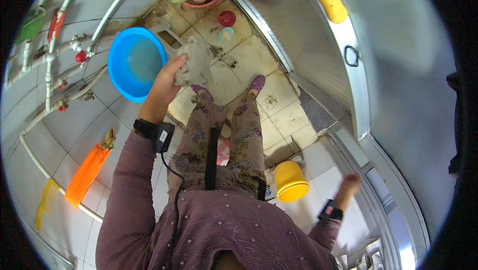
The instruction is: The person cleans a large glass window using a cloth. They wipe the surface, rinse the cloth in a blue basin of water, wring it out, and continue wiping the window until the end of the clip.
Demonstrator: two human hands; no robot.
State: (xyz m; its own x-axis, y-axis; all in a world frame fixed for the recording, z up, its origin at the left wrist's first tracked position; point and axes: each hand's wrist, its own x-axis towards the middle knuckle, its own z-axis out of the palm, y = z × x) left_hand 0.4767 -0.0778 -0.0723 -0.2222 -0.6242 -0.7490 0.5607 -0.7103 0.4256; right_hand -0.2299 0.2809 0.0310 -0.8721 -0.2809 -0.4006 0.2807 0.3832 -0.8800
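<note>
My left hand (pixel 168 78) is closed round a crumpled grey-white rag (pixel 195 65), held out in front of me above the tiled floor. Just left of that hand stands a round blue basin (pixel 130 63) with cloudy water in it. Partly behind the rag is a white-framed object (pixel 168 37) beside the basin. My right hand (pixel 349 184) is low on the right, near the door frame, small and smeared by motion, so its fingers do not show clearly. A yellow bucket (pixel 292 181) sits between it and my legs.
Dark dirt patches (pixel 230 61) mark the floor tiles (pixel 226 83) by my purple shoes. Ahead lie a red bowl (pixel 227 19) and a pink basin (pixel 201 5) with slippers. White pipes (pixel 49 70) run along the left wall. A yellow sponge (pixel 328 1) rests on the right ledge.
</note>
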